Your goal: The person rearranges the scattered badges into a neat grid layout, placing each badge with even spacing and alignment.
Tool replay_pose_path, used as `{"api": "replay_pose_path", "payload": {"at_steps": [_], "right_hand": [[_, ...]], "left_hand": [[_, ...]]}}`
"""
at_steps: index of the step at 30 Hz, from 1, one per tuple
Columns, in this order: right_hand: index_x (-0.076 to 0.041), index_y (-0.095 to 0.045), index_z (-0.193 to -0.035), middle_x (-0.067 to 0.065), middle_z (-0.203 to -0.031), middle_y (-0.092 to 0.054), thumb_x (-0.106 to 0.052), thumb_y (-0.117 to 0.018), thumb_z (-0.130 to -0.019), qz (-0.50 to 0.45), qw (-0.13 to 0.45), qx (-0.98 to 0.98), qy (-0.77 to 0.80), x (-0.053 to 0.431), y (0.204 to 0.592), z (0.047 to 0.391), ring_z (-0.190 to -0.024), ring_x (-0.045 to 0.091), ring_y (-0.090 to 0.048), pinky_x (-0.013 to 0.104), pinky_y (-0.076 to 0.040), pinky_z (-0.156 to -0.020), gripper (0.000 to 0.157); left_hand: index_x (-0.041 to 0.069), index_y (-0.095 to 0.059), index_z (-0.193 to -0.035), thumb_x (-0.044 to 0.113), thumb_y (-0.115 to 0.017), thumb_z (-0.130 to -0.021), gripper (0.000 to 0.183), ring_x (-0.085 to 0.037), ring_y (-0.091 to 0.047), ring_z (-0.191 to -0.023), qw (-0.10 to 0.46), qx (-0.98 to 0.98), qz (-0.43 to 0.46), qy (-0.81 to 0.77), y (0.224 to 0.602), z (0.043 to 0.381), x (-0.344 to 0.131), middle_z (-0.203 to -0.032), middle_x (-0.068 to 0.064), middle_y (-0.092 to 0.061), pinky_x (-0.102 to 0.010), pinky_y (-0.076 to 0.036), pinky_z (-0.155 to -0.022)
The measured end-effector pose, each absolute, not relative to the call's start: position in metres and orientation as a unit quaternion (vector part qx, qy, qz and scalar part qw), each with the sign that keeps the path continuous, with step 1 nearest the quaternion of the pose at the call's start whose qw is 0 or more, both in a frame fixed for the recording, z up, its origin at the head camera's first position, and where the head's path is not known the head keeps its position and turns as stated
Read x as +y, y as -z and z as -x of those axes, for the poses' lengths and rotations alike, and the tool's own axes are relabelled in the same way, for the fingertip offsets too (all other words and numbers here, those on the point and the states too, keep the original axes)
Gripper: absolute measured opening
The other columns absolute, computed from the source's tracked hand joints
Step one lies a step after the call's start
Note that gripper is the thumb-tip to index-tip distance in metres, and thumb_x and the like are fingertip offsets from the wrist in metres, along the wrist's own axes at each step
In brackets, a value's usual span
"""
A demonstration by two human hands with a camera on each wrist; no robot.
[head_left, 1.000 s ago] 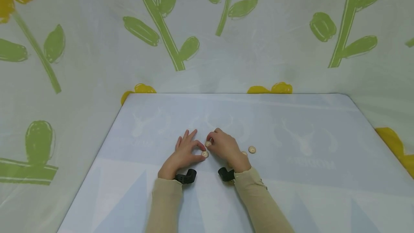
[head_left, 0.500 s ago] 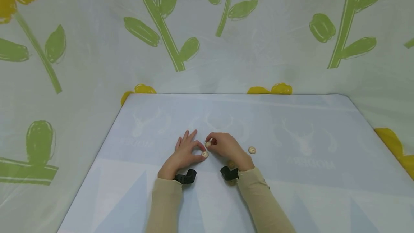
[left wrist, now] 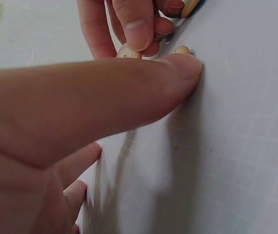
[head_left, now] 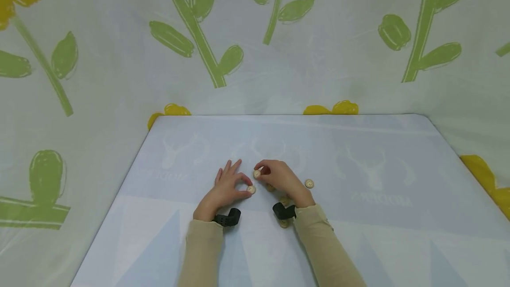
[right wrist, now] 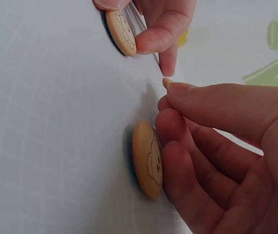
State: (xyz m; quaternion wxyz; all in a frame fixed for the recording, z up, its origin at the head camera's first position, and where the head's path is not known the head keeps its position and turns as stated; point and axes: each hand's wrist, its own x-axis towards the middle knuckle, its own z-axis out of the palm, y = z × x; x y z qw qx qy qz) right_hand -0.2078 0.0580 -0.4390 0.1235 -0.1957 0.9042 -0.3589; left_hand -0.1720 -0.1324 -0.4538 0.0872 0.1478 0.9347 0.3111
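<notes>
The left hand [head_left: 227,189] works at the middle of the table [head_left: 398,225], with thumb and index finger closed on the rim of a round wooden disc [head_left: 251,189]; its other fingers spread out toward the far side. The right hand [head_left: 281,177] pinches a second disc [head_left: 256,174] between thumb and index finger, and its remaining fingers are loosely bent. This second disc is just beside the first one, a little farther and to the right, not touching it. Whether it rests on the table or hangs slightly above, one cannot tell.

Under the right hand, a third disc [right wrist: 148,160] stands close to the bent fingers; contact is not certain. Two more discs, one [head_left: 284,200] behind the other [head_left: 283,223], are on the near side of this hand, and another disc [head_left: 309,184] lies to its right.

The step in hand seems to be placing the second disc relative to the first. The next move probably calls for a light, steady pinch, without disturbing the disc at left.
</notes>
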Motion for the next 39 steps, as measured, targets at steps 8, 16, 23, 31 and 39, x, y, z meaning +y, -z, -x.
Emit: {"api": "replay_pose_path", "payload": {"at_steps": [8, 16, 23, 31, 39], "right_hand": [[-0.016, -0.064, -0.101, -0.006, -0.082, -0.061, -0.017, -0.065, -0.081, 0.199, 0.103, 0.909, 0.351, 0.054, 0.441, 0.208, -0.075, 0.009, -0.054, 0.028, -0.044, -0.068, 0.020], [-0.014, -0.064, -0.097, -0.007, -0.077, -0.058, -0.018, -0.066, -0.080, 0.191, 0.050, 0.926, 0.321, 0.047, 0.446, 0.205, -0.070, 0.009, -0.051, 0.027, -0.042, -0.065, 0.017], [-0.014, -0.065, -0.095, -0.006, -0.074, -0.053, -0.019, -0.068, -0.079, 0.179, 0.034, 0.938, 0.294, 0.044, 0.445, 0.204, -0.067, 0.010, -0.047, 0.026, -0.039, -0.061, 0.017], [-0.012, -0.065, -0.098, -0.005, -0.073, -0.053, -0.018, -0.067, -0.079, 0.165, 0.041, 0.940, 0.296, 0.042, 0.443, 0.204, -0.066, 0.011, -0.047, 0.026, -0.039, -0.060, 0.020], [-0.011, -0.065, -0.096, -0.005, -0.074, -0.056, -0.015, -0.067, -0.079, 0.169, 0.035, 0.939, 0.298, 0.043, 0.444, 0.205, -0.067, 0.011, -0.048, 0.027, -0.040, -0.062, 0.018]], "left_hand": [[0.028, -0.061, -0.085, 0.032, -0.072, -0.073, 0.017, -0.032, 0.002, -0.134, 0.084, 0.936, -0.147, -0.309, 0.457, 0.171, -0.132, -0.147, -0.010, -0.018, -0.054, 0.003, -0.102], [0.027, -0.062, -0.085, 0.030, -0.072, -0.072, 0.017, -0.034, 0.002, -0.134, 0.080, 0.932, -0.156, -0.319, 0.455, 0.170, -0.133, -0.146, -0.011, -0.019, -0.054, 0.003, -0.102], [0.027, -0.062, -0.085, 0.030, -0.073, -0.072, 0.017, -0.035, 0.001, -0.134, 0.079, 0.931, -0.156, -0.320, 0.453, 0.170, -0.132, -0.146, -0.012, -0.020, -0.055, 0.003, -0.101], [0.027, -0.062, -0.084, 0.029, -0.073, -0.072, 0.017, -0.034, 0.001, -0.134, 0.083, 0.932, -0.151, -0.318, 0.451, 0.170, -0.132, -0.146, -0.012, -0.020, -0.055, 0.003, -0.102], [0.026, -0.062, -0.085, 0.031, -0.073, -0.072, 0.017, -0.033, 0.002, -0.134, 0.087, 0.931, -0.145, -0.324, 0.452, 0.170, -0.133, -0.146, -0.011, -0.020, -0.053, 0.004, -0.102]]}}
